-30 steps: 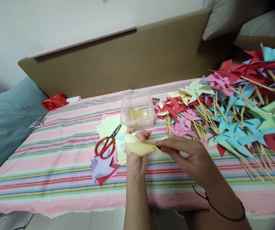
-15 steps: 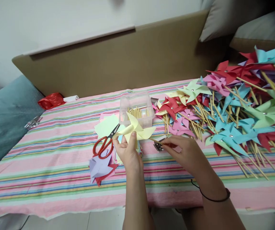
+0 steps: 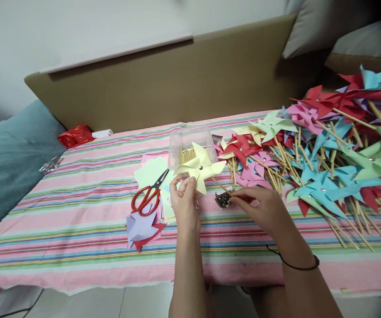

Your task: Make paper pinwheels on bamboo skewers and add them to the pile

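A pale yellow paper pinwheel, with a dark pin head at its centre, faces me above the cloth. My left hand is closed at its lower left, thumb against a blade and fingers partly hidden behind. Between thumb and fingertips, my right hand pinches the pinwheel's thin wooden stick. Just below that stick lies a small open box of metal pins. Red-handled scissors rest left of my left hand, on stacked coloured paper. Cut purple paper lies over a red piece nearby.
A clear plastic box of wooden sticks stands behind the pinwheel. Finished pinwheels heap up across the right side. A red plastic bag and a clear packet lie far left on the striped cloth. A brown board rises behind.
The pinwheel has turned to face me more and shifted right, showing its centre pin. The right hand still pinches the stick. The pin box is less covered, and the view has shifted slightly.
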`<state>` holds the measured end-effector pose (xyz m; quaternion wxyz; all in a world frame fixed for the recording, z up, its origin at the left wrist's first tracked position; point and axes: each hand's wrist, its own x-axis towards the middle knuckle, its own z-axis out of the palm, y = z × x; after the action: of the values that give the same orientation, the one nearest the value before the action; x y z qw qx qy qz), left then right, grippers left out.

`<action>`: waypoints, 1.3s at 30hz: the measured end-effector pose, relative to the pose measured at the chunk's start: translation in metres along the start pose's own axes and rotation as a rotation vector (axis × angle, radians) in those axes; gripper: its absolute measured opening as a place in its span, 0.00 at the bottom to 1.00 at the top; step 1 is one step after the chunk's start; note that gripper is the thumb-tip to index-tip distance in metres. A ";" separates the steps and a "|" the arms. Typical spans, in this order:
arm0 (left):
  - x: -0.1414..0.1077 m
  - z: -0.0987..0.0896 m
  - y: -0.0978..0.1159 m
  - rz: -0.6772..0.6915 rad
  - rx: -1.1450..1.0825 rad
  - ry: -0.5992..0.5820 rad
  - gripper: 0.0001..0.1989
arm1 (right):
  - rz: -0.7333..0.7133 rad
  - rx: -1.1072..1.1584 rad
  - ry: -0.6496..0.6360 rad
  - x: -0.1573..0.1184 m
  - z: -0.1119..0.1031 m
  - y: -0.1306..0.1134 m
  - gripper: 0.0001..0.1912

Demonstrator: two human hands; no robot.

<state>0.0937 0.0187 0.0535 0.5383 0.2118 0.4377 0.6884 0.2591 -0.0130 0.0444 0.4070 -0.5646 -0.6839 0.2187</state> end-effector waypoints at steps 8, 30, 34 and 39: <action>-0.006 0.006 0.000 -0.147 0.031 -0.221 0.23 | -0.007 -0.031 -0.041 -0.001 -0.005 0.000 0.06; -0.002 0.007 -0.012 0.073 0.262 -0.100 0.25 | 0.028 -0.007 -0.044 -0.002 -0.006 0.005 0.05; -0.007 0.009 -0.019 -0.033 0.267 -0.227 0.27 | 0.022 0.055 0.010 -0.001 0.000 0.007 0.05; -0.013 0.011 -0.033 -0.051 0.287 -0.361 0.12 | -0.013 0.044 0.063 -0.004 0.011 0.002 0.04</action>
<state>0.1247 0.0125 0.0348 0.5893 0.3950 0.4329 0.5562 0.2517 -0.0150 0.0356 0.4420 -0.5575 -0.6696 0.2133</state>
